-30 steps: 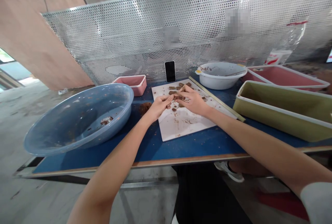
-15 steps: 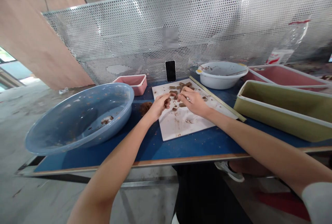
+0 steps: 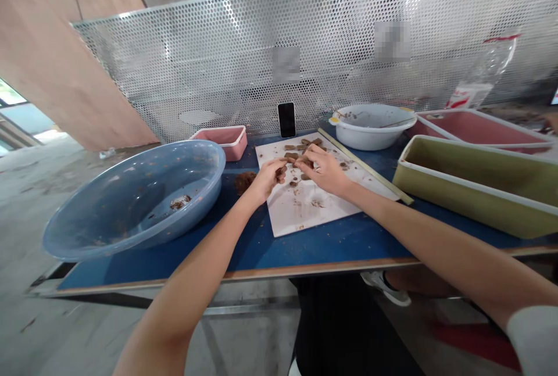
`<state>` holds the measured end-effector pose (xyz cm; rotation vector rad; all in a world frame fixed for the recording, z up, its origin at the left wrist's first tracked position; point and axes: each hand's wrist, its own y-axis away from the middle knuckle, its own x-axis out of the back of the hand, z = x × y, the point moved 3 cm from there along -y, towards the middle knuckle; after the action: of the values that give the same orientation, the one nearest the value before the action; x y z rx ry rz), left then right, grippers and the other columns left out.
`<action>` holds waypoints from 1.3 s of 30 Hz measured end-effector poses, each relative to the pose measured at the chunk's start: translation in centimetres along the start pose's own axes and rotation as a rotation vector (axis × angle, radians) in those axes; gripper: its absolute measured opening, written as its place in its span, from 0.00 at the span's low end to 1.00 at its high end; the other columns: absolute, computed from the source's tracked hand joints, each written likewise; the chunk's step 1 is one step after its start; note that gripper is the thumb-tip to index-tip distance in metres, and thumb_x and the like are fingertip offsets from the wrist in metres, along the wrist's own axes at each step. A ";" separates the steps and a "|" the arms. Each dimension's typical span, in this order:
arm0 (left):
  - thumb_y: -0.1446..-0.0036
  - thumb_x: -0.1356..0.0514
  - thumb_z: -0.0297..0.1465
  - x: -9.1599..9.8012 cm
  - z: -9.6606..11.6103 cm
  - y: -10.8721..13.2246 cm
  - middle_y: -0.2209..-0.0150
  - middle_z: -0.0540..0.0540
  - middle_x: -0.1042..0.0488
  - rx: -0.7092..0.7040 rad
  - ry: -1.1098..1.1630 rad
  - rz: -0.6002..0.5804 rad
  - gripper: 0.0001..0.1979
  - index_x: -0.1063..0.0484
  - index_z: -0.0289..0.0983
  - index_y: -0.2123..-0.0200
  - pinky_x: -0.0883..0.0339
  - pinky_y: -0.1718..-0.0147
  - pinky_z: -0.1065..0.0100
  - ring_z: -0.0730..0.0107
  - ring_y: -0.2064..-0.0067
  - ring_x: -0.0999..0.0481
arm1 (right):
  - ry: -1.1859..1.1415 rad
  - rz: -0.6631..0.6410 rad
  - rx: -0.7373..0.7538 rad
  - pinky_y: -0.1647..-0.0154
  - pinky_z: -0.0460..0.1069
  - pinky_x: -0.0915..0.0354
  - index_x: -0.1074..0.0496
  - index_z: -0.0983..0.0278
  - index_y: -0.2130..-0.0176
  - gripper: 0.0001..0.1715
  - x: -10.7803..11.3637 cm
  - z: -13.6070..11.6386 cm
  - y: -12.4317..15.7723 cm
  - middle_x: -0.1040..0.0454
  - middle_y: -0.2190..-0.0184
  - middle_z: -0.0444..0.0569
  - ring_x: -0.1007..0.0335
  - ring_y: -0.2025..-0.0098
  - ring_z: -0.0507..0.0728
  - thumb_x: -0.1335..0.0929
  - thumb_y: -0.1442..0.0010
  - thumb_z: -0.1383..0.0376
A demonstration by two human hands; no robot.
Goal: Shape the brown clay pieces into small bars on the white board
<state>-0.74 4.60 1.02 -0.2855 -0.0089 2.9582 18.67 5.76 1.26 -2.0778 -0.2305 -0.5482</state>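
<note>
A white board (image 3: 305, 207) lies on the blue table (image 3: 270, 248), smeared with brown paste. Several small brown clay-like pieces (image 3: 300, 144) lie along its far part. My left hand (image 3: 268, 177) is curled at the board's left edge, its fingers pinched on a small brown piece. My right hand (image 3: 325, 169) rests over the board's middle, fingers closed on another brown piece (image 3: 304, 162) next to the left fingertips. A loose brown lump (image 3: 244, 180) lies on the table just left of the board.
A big blue basin (image 3: 131, 196) stands at the left, a small pink tray (image 3: 224, 138) behind it. A phone (image 3: 286, 119) leans on the perforated metal screen. A white bowl (image 3: 370, 126), a wooden stick (image 3: 366, 167), an olive trough (image 3: 475, 184) and a pink trough (image 3: 479, 129) fill the right.
Both hands have stayed close together over the board. The left fingers curled in more and drew slightly back toward me; the right hand shifted a little.
</note>
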 end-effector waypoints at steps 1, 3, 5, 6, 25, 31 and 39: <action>0.46 0.30 0.33 0.0 0.0 0.0 0.75 0.54 0.38 -0.001 -0.002 0.005 0.08 0.19 0.35 0.64 0.43 0.74 0.72 0.76 0.75 0.40 | 0.005 0.013 0.004 0.56 0.55 0.29 0.20 0.60 0.57 0.21 0.0 0.0 0.0 0.30 0.64 0.48 0.31 0.62 0.58 0.32 0.23 0.47; 0.47 0.30 0.33 0.1 0.0 0.0 0.74 0.54 0.38 -0.003 -0.006 0.014 0.08 0.19 0.35 0.64 0.43 0.73 0.72 0.75 0.74 0.40 | 0.013 0.032 0.013 0.56 0.55 0.29 0.19 0.59 0.55 0.20 0.0 0.1 0.0 0.29 0.63 0.48 0.32 0.62 0.58 0.30 0.25 0.47; 0.47 0.31 0.32 0.1 0.0 0.0 0.74 0.54 0.39 -0.006 -0.013 0.006 0.09 0.18 0.35 0.63 0.43 0.73 0.72 0.76 0.74 0.41 | 0.004 0.015 0.011 0.56 0.55 0.29 0.20 0.60 0.57 0.21 0.0 0.1 0.0 0.29 0.64 0.48 0.32 0.62 0.58 0.31 0.24 0.47; 0.47 0.32 0.32 0.1 0.0 0.0 0.74 0.54 0.39 -0.008 -0.016 -0.001 0.10 0.18 0.34 0.62 0.44 0.74 0.72 0.76 0.74 0.41 | -0.002 -0.003 0.002 0.56 0.55 0.29 0.21 0.60 0.59 0.22 0.0 0.1 0.0 0.30 0.64 0.48 0.31 0.62 0.58 0.32 0.23 0.47; 0.49 0.32 0.33 0.3 -0.2 -0.3 0.74 0.54 0.39 -0.021 -0.040 0.001 0.12 0.18 0.35 0.61 0.43 0.73 0.71 0.75 0.74 0.40 | 0.011 0.002 0.012 0.54 0.56 0.27 0.18 0.59 0.56 0.20 -0.1 0.2 0.1 0.29 0.63 0.48 0.30 0.61 0.58 0.29 0.25 0.47; 0.50 0.33 0.33 0.3 -0.2 -0.1 0.74 0.54 0.40 -0.031 -0.034 0.000 0.11 0.18 0.34 0.62 0.43 0.73 0.71 0.75 0.74 0.41 | 0.074 0.096 0.039 0.39 0.66 0.26 0.16 0.57 0.58 0.12 0.1 0.2 0.1 0.31 0.54 0.54 0.27 0.47 0.65 0.27 0.27 0.53; 0.50 0.32 0.33 0.3 0.0 -0.1 0.75 0.54 0.39 -0.021 -0.041 0.007 0.12 0.18 0.35 0.62 0.43 0.73 0.71 0.75 0.74 0.41 | 0.068 0.042 -0.017 0.34 0.68 0.28 0.16 0.56 0.56 0.10 -0.1 0.5 0.1 0.32 0.50 0.55 0.28 0.44 0.66 0.25 0.29 0.54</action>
<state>-0.96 4.75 0.93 -0.2282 -0.0447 2.9723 18.78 6.15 0.90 -2.0719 -0.1426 -0.5954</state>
